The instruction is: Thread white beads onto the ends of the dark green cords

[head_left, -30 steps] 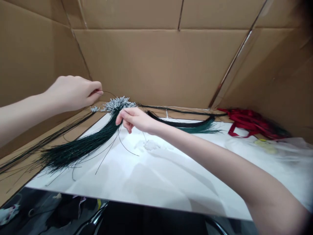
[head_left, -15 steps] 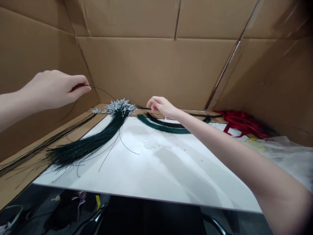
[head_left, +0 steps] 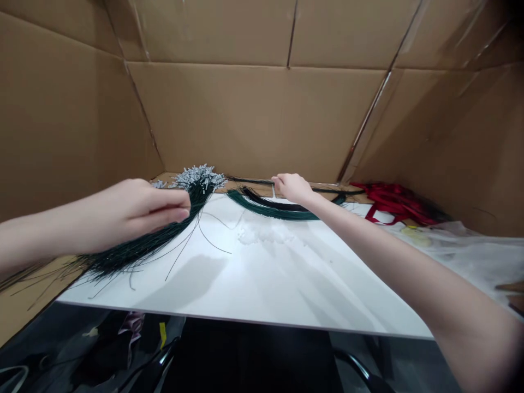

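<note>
My left hand (head_left: 143,215) is closed in a pinch on a thin dark wire (head_left: 219,219), whose free part curves out to the right over the white board. Behind this hand lies a thick bundle of dark green wires (head_left: 135,251) with pale grey-white tips (head_left: 198,177) at its far end. My right hand (head_left: 292,187) has its fingers pinched together near the back of the board; whatever is between them is too small to make out. Just below those fingertips shows a narrow whitish thing (head_left: 273,191). Small white bits (head_left: 262,234) lie in a patch nearer to me.
Curved green wires (head_left: 282,214) and black wires (head_left: 266,202) lie at the back of the white board (head_left: 254,295). Red straps (head_left: 397,202) and translucent white plastic (head_left: 458,251) are piled at right. Cardboard walls (head_left: 254,120) enclose the back and sides.
My left hand has come down and to the right with the wire, now in front of the green bundle. My right hand has moved a little right and lower, to the narrow whitish thing.
</note>
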### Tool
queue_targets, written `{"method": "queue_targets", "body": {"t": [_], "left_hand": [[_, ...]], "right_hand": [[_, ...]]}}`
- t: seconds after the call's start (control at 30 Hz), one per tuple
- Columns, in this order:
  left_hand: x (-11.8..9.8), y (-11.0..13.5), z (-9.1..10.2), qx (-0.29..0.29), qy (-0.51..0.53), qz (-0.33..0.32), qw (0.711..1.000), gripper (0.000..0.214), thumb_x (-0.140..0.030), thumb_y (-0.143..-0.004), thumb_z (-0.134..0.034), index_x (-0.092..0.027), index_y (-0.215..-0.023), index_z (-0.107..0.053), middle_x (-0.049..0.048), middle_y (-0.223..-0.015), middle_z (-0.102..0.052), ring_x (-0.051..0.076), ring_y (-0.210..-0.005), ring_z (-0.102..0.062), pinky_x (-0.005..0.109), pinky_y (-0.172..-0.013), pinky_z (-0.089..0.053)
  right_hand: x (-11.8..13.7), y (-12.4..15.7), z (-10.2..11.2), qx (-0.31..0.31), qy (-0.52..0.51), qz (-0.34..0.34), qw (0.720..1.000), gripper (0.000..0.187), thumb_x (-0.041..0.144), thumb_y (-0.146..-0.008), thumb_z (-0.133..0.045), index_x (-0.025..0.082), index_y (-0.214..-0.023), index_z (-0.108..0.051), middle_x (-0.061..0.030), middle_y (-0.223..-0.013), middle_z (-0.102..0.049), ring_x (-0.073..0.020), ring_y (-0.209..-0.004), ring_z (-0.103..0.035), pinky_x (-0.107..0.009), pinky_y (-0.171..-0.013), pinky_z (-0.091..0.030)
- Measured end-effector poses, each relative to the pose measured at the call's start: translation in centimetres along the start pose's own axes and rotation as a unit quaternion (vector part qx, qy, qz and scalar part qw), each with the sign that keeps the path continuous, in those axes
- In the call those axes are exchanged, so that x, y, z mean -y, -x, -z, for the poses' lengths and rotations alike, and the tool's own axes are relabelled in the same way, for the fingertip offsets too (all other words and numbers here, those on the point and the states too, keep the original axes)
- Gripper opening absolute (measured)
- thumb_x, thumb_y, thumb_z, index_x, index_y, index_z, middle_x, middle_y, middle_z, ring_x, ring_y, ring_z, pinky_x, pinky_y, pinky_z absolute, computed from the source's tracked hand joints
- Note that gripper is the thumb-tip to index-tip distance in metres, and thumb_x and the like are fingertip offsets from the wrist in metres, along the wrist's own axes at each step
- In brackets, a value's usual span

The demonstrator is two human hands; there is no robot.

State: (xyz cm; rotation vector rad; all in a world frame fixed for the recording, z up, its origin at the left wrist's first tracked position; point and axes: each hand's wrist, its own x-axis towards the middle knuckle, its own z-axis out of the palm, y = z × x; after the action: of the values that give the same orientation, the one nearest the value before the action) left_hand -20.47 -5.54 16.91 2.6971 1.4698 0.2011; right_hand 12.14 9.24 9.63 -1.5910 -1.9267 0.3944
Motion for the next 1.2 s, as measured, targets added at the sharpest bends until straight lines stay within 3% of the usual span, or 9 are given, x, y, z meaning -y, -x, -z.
{"method": "queue_targets", "body": {"t": [0.13,0.3,0.47,0.63,0.73,0.87,0.93,1.07,1.2], "left_hand": [[-3.2,1.1,-2.4,0.143,0.093,-0.040,0.984,0.034,-0.051,-0.098,-0.041,-0.024,-0.081,-0.051,-0.0016,-0.067,-0.054,0.015,-0.060,-0.051,0.026,-0.054,-0.036],[-6.3,1.9,-6.3,0.243,0.145,-0.052,0.958,0.036,-0.052,-0.097,-0.042,-0.022,-0.077,-0.049,0.0008,-0.070,-0.058,0.017,-0.067,-0.055,0.028,-0.056,-0.035],[-6.8,1.2,-9.1,0.332,0.167,-0.045,0.927,0.028,-0.042,-0.096,-0.046,-0.021,-0.081,-0.057,0.0017,-0.077,-0.062,0.016,-0.071,-0.057,0.024,-0.058,-0.037],[-5.7,-1.6,-9.4,0.436,0.234,-0.084,0.865,0.034,-0.052,-0.092,-0.057,-0.021,-0.096,-0.070,0.0028,-0.086,-0.069,0.015,-0.076,-0.060,0.021,-0.064,-0.042],[-4.5,-4.7,-9.1,0.420,0.263,-0.082,0.865,0.045,-0.052,-0.098,-0.044,-0.016,-0.094,-0.070,0.0063,-0.091,-0.072,0.015,-0.076,-0.061,0.022,-0.067,-0.047],[-1.9,-10.1,-9.7,0.230,0.200,-0.034,0.952,0.042,-0.051,-0.096,-0.046,-0.016,-0.087,-0.069,0.0028,-0.083,-0.073,0.013,-0.069,-0.061,0.020,-0.062,-0.048],[-0.7,-12.8,-10.6,0.153,0.167,-0.003,0.974,0.037,-0.045,-0.097,-0.046,-0.016,-0.091,-0.069,0.0027,-0.083,-0.072,0.013,-0.068,-0.061,0.021,-0.062,-0.047],[1.1,-17.3,-12.8,0.054,0.103,0.041,0.992,0.027,-0.033,-0.098,-0.048,-0.013,-0.098,-0.066,0.0032,-0.081,-0.069,0.015,-0.072,-0.062,0.026,-0.068,-0.049],[1.6,-21.1,-14.5,0.014,0.044,0.053,0.998,0.028,-0.037,-0.098,-0.056,-0.012,-0.105,-0.064,0.0056,-0.096,-0.067,0.018,-0.087,-0.065,0.037,-0.083,-0.055]], "right_hand": [[-0.4,1.0,-0.1,0.098,-0.126,-0.058,0.985,0.027,0.033,-0.098,-0.059,0.014,-0.117,-0.063,-0.0081,-0.112,-0.067,-0.0182,-0.091,-0.068,-0.037,-0.078,-0.059],[-1.3,3.4,-0.5,0.152,-0.281,-0.075,0.945,0.027,0.031,-0.098,-0.060,0.014,-0.118,-0.063,-0.0085,-0.114,-0.067,-0.0191,-0.094,-0.068,-0.038,-0.081,-0.058],[-3.1,5.0,-1.2,0.163,-0.370,-0.089,0.910,0.026,0.032,-0.099,-0.058,0.013,-0.116,-0.063,-0.0080,-0.111,-0.068,-0.0185,-0.092,-0.068,-0.037,-0.079,-0.058],[-4.6,5.4,-3.6,0.117,-0.397,-0.101,0.905,0.027,0.034,-0.098,-0.059,0.014,-0.115,-0.064,-0.0072,-0.107,-0.068,-0.0171,-0.087,-0.067,-0.035,-0.076,-0.058],[-5.2,5.4,-5.0,0.089,-0.406,-0.098,0.904,0.026,0.033,-0.098,-0.059,0.014,-0.114,-0.063,-0.0066,-0.105,-0.067,-0.0160,-0.084,-0.067,-0.033,-0.073,-0.058],[-5.7,5.7,-6.0,0.053,-0.422,-0.080,0.901,0.025,0.034,-0.098,-0.059,0.014,-0.113,-0.064,-0.0059,-0.102,-0.068,-0.0152,-0.081,-0.067,-0.032,-0.071,-0.058],[-5.9,5.9,-6.2,0.032,-0.435,-0.068,0.897,0.025,0.034,-0.099,-0.058,0.013,-0.113,-0.064,-0.0056,-0.101,-0.068,-0.0144,-0.079,-0.067,-0.031,-0.069,-0.058],[-6.4,6.4,-6.5,-0.002,-0.465,-0.053,0.884,0.029,0.029,-0.100,-0.055,0.015,-0.126,-0.057,-0.0039,-0.096,-0.070,-0.0111,-0.064,-0.065,-0.026,-0.060,-0.056],[-6.9,6.8,-6.5,-0.012,-0.489,-0.058,0.870,0.041,0.016,-0.101,-0.049,0.020,-0.141,-0.042,-0.0010,-0.089,-0.074,-0.0096,-0.053,-0.065,-0.022,-0.054,-0.052]]}}
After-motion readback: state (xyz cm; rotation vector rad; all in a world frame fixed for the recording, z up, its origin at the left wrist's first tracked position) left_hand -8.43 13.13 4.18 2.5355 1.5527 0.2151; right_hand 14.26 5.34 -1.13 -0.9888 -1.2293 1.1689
